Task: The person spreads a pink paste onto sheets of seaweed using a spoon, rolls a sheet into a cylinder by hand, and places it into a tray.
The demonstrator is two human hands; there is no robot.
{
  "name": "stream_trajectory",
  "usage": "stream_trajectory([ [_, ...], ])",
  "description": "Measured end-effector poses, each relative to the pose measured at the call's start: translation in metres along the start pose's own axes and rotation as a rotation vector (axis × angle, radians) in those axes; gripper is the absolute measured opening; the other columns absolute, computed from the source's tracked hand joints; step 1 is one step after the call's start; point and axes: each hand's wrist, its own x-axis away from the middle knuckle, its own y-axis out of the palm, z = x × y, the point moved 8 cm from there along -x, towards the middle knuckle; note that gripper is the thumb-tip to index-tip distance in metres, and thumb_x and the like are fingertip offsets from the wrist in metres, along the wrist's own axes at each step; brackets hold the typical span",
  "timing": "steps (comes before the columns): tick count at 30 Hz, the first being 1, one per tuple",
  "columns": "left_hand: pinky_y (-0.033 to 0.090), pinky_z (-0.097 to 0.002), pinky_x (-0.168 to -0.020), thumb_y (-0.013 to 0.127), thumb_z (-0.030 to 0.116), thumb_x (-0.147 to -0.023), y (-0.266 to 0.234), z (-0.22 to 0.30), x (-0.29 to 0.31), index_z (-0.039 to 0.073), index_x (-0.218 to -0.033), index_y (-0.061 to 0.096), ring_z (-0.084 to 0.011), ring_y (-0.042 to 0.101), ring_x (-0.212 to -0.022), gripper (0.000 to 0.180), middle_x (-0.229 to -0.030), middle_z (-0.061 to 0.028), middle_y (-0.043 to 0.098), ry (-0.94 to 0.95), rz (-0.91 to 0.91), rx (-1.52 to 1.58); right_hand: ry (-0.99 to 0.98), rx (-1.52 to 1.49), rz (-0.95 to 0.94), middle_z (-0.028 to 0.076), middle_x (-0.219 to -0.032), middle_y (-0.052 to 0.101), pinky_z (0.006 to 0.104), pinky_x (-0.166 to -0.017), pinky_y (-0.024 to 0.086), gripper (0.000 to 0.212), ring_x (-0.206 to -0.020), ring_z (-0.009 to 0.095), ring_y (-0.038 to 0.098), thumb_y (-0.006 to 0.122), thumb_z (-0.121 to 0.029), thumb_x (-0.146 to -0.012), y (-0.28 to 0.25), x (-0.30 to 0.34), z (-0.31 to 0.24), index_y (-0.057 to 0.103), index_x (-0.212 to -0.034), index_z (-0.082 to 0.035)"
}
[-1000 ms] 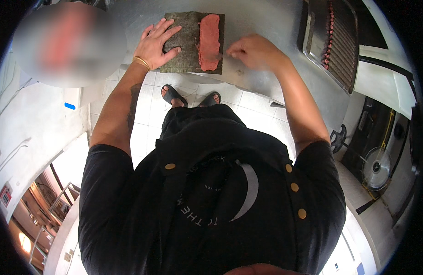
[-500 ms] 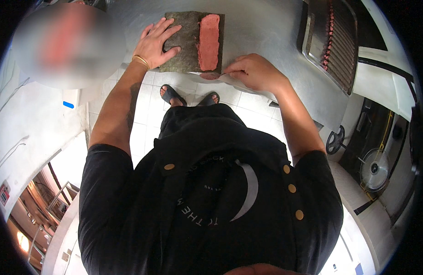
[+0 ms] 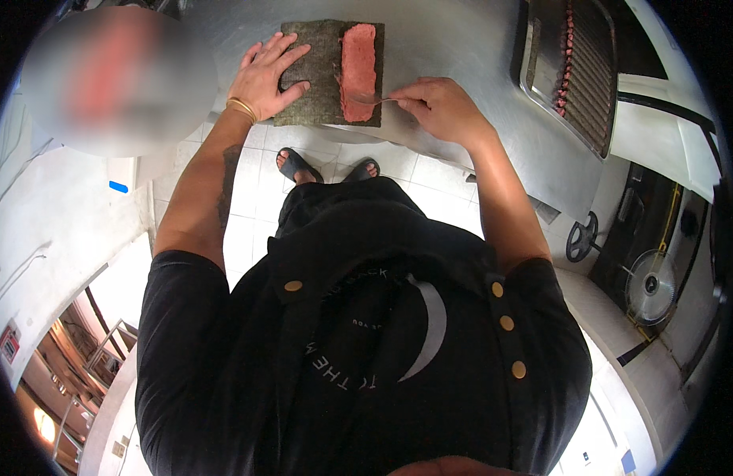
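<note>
A dark green nori sheet (image 3: 312, 87) lies on the steel worktop. Along its right side runs a thick strip of pink paste (image 3: 358, 67), smooth on top with ragged edges. My left hand (image 3: 267, 78) rests flat on the sheet's left edge, its fingers spread. Just right of the sheet, my right hand (image 3: 442, 109) pinches a thin metal utensil that looks like a spoon (image 3: 382, 100). The utensil's head lies against the lower part of the paste, and its exact shape blends into the pink.
A metal tray with a ribbed rack (image 3: 584, 87) stands at the far right, with a row of small reddish pieces along the rack. The steel worktop (image 3: 461, 47) ends at a front edge near my wrists. A fan (image 3: 652, 285) and a black handwheel (image 3: 582, 236) are farther right.
My right hand has moved up and slightly left, bringing the spoon-like utensil from the worktop's front edge onto the paste. The left hand stays on the sheet.
</note>
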Motion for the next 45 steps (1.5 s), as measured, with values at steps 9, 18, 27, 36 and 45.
stream_trajectory([
  [9,0.019,-0.0524,-0.131,0.067,0.054,-0.094,-0.001,0.001,0.000,0.028,-0.157,0.051,-0.0254,0.031,-0.160,0.071,-0.169,-0.0043,0.041,0.010,0.005,0.005,-0.032,-0.058,-0.046,0.016,-0.109,0.076,0.0484,-0.093,0.055,0.025,-0.105,0.036,0.071,0.065,-0.021,-0.098,0.015,0.001,-0.009,0.080,-0.117,-0.012],
  [18,0.019,-0.0515,-0.131,0.067,0.054,-0.094,0.000,0.002,0.002,0.029,-0.158,0.050,-0.0252,0.031,-0.160,0.071,-0.169,-0.0043,0.042,-0.011,-0.004,0.004,-0.101,-0.064,-0.140,0.016,-0.108,0.075,0.0480,-0.091,0.056,0.026,-0.102,0.038,0.070,0.065,-0.021,-0.098,0.045,0.015,-0.018,0.080,-0.118,-0.015],
  [27,0.019,-0.0504,-0.131,0.066,0.055,-0.094,-0.001,0.002,0.000,0.028,-0.158,0.050,-0.0249,0.031,-0.160,0.071,-0.170,-0.0037,0.040,0.005,0.002,-0.006,-0.006,0.016,0.160,0.017,-0.106,0.077,0.0407,-0.087,0.057,0.025,-0.096,0.035,0.072,0.065,-0.018,-0.102,-0.011,-0.050,0.041,0.079,-0.121,-0.012],
  [36,0.020,-0.0512,-0.131,0.066,0.055,-0.093,-0.001,0.003,0.001,0.028,-0.157,0.051,-0.0250,0.032,-0.160,0.071,-0.169,-0.0038,0.041,0.000,0.005,-0.008,-0.060,0.015,-0.090,0.013,-0.104,0.076,0.0469,-0.090,0.056,0.022,-0.101,0.037,0.071,0.065,-0.023,-0.101,0.013,0.030,-0.004,0.080,-0.113,-0.014],
  [45,0.020,-0.0520,-0.130,0.067,0.055,-0.093,0.000,0.001,0.001,0.029,-0.157,0.050,-0.0257,0.032,-0.160,0.071,-0.169,-0.0036,0.041,-0.003,0.002,-0.006,-0.117,0.051,-0.056,0.016,-0.100,0.075,0.0432,-0.085,0.055,0.023,-0.095,0.037,0.070,0.066,-0.015,-0.100,0.007,0.005,0.006,0.080,-0.116,-0.007],
])
